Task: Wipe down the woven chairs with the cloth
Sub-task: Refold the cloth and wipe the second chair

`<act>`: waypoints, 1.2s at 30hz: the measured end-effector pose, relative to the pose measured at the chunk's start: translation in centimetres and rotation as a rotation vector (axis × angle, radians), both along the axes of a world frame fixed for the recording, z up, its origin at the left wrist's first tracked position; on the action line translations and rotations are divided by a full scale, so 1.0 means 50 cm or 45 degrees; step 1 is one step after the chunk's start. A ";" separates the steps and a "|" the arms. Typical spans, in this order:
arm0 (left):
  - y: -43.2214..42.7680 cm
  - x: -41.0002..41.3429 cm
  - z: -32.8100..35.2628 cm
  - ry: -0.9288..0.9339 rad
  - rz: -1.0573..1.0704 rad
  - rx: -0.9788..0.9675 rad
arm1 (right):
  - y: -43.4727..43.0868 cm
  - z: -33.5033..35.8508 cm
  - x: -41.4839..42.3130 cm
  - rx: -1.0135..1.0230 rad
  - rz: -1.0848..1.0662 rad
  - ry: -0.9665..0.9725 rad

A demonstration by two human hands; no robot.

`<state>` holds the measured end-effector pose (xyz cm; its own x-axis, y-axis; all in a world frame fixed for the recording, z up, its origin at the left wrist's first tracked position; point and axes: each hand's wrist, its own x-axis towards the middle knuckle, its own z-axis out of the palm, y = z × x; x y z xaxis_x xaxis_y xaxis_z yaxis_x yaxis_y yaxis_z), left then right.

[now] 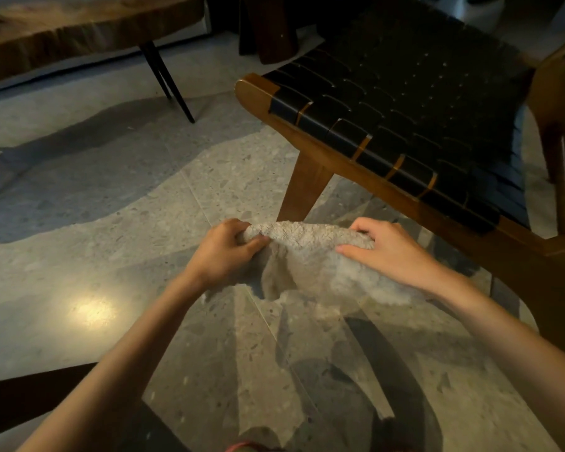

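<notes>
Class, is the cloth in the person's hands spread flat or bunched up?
Bunched: the cloth sags in folds between the left hand and right hand.

Fluffy beige cloth (310,256) hangs bunched just before the black-strapped wooden woven chair (405,119).

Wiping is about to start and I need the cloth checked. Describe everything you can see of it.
The cloth is a pale beige, fuzzy, terry-like rag, crumpled rather than folded. It hangs in the air above the speckled floor, top edge spread side to side, the rest sagging in loose folds. The left grip bunches its left end in curled fingers; the right grip pinches its right end. It is short of the woven chair, not touching it.
</notes>
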<state>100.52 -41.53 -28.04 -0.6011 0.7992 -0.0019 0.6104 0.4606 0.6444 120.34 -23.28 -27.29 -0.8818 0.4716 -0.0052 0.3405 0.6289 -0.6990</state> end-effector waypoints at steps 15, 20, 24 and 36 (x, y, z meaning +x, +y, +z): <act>0.054 0.088 0.016 -1.118 0.274 0.556 | -0.089 0.039 -0.043 0.137 0.245 -0.130; 0.049 0.033 0.044 -0.634 0.627 0.823 | -0.051 0.097 -0.061 0.498 -0.082 0.274; 0.097 -0.005 0.100 -0.297 0.652 1.110 | -0.005 0.134 -0.100 0.819 -0.186 0.411; 0.258 -0.048 0.130 0.034 0.666 1.235 | 0.055 0.124 -0.141 0.767 -0.203 0.129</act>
<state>98.10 -28.63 -21.54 -0.8561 0.1010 0.5069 0.5068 -0.0278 0.8616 113.30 -20.54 -21.10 -0.7828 0.4914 0.3818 0.4131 0.8692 -0.2717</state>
